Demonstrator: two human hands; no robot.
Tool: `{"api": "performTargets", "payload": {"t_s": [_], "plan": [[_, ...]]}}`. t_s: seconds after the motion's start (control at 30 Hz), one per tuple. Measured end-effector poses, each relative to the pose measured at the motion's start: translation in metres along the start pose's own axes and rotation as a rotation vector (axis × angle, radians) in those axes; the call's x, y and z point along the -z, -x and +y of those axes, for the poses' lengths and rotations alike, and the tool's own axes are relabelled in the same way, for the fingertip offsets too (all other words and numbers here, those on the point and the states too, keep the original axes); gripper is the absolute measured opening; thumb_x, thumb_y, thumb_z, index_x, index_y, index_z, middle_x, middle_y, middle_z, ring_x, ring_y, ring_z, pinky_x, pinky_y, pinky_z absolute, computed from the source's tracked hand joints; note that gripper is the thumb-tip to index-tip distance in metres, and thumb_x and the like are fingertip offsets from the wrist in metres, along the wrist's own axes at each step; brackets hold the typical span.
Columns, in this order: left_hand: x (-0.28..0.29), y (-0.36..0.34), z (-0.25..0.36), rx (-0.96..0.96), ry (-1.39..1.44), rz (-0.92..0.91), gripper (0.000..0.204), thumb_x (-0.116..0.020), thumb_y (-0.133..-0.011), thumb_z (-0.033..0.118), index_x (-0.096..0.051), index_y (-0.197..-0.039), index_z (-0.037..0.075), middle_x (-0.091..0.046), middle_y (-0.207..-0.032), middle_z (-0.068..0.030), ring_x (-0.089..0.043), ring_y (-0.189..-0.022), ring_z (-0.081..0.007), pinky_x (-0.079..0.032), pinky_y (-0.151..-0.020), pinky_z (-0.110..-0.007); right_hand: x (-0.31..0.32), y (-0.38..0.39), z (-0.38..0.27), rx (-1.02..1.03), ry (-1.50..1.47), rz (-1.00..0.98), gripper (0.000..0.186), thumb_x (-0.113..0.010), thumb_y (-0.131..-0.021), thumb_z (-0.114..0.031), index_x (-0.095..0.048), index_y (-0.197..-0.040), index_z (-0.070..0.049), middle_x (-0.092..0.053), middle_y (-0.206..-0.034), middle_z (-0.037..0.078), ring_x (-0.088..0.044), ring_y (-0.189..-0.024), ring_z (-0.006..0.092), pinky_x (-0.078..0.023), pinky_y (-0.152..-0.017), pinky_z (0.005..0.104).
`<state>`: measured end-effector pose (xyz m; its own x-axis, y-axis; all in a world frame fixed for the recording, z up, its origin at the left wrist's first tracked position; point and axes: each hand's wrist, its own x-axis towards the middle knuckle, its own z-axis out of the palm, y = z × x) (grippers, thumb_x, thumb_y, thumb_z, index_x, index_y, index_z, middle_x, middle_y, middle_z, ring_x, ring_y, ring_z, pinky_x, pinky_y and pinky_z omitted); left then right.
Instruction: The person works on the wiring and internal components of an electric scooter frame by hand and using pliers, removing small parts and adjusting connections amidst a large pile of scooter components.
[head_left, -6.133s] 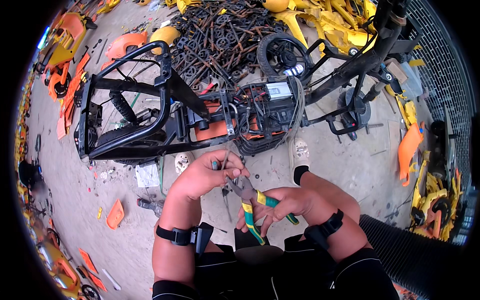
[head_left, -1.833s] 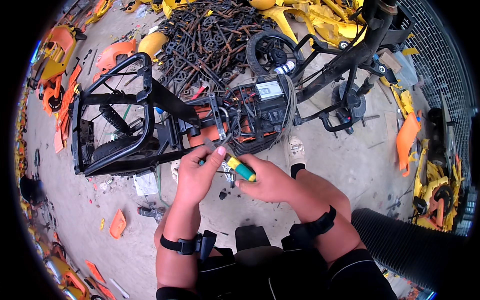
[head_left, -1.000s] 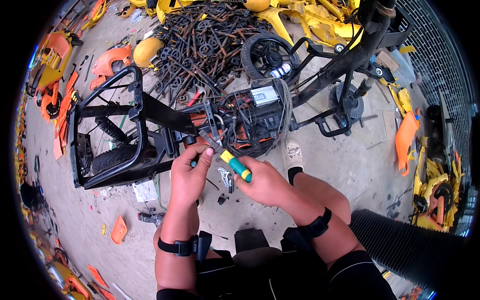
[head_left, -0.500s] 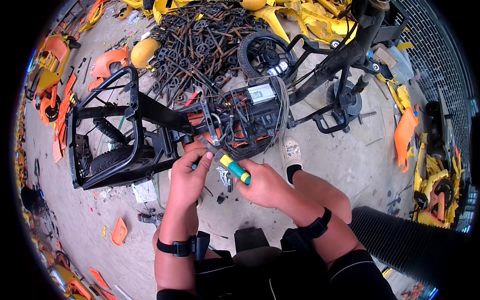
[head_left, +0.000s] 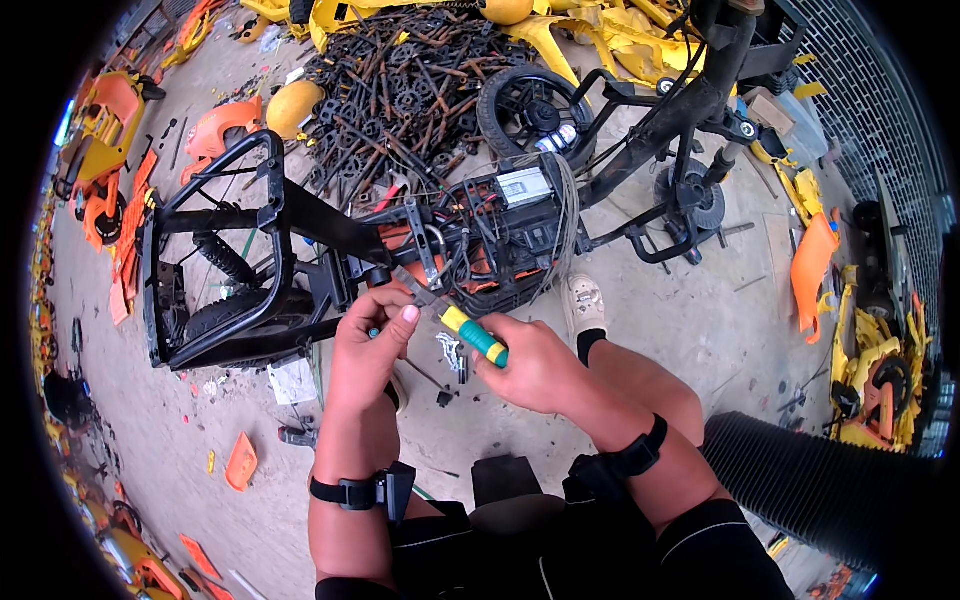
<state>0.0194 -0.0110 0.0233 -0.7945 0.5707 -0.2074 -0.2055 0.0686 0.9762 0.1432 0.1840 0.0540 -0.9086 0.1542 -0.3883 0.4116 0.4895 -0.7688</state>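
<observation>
My right hand (head_left: 528, 365) is wrapped round the green-and-yellow handle of a tool (head_left: 480, 338); its flat grey metal end points up and left. Closed beside that metal end, my left hand (head_left: 368, 340) has its thumb and fingers near or on it. From the left fist pokes a small teal round end (head_left: 374, 333), and a thin dark rod (head_left: 425, 376) shows below, seemingly one piece. Just beyond both hands lies a stripped black scooter frame (head_left: 325, 220) with a bundle of wires (head_left: 462, 268) and a silver box (head_left: 523, 187).
Behind the frame rises a heap of rusty metal parts (head_left: 395, 100), with a loose wheel (head_left: 537, 112) beside it. Yellow and orange plastic panels (head_left: 813, 265) lie around. A cordless power tool (head_left: 297, 437) rests on the floor left of me. A black ribbed hose (head_left: 800, 485) runs at right.
My left hand has shifted slightly left, and more of the thin rod shows below it. The right hand and its tool have moved slightly down and right.
</observation>
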Motion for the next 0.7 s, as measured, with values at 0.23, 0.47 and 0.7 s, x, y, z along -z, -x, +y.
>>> {"api": "performTargets", "payload": {"t_s": [0.23, 0.47, 0.7], "plan": [[-0.001, 0.007, 0.022, 0.143, 0.199, -0.176, 0.071, -0.074, -0.089, 0.013, -0.040, -0.151, 0.006, -0.067, -0.121, -0.0172, -0.049, -0.062, -0.0024, -0.036, -0.050, -0.017, -0.009, 0.008, -0.004, 0.099, -0.040, -0.013, 0.036, -0.068, -0.083, -0.022, -0.063, -0.112, -0.001, -0.067, -0.075, 0.023, -0.067, -0.074, 0.0432, -0.054, -0.070, 0.0492], [0.010, 0.011, 0.015, 0.138, 0.410, -0.258, 0.067, -0.069, -0.083, -0.002, -0.045, -0.145, 0.003, -0.065, -0.125, -0.0213, -0.043, -0.054, -0.0015, -0.034, -0.047, -0.014, -0.013, 0.012, -0.009, 0.150, -0.044, -0.031, 0.033, -0.069, -0.083, -0.021, -0.064, -0.109, -0.002, -0.065, -0.069, 0.021, -0.066, -0.068, 0.0426, -0.054, -0.066, 0.0485], [0.011, 0.008, 0.016, 0.156, 0.415, -0.229, 0.061, -0.064, -0.078, -0.008, -0.051, -0.137, 0.002, -0.063, -0.131, -0.0215, -0.041, -0.052, -0.0011, -0.034, -0.047, -0.015, -0.013, 0.008, -0.007, 0.177, -0.059, -0.019, 0.032, -0.069, -0.082, -0.022, -0.065, -0.108, -0.003, -0.065, -0.069, 0.021, -0.066, -0.068, 0.0429, -0.054, -0.066, 0.0490]]}}
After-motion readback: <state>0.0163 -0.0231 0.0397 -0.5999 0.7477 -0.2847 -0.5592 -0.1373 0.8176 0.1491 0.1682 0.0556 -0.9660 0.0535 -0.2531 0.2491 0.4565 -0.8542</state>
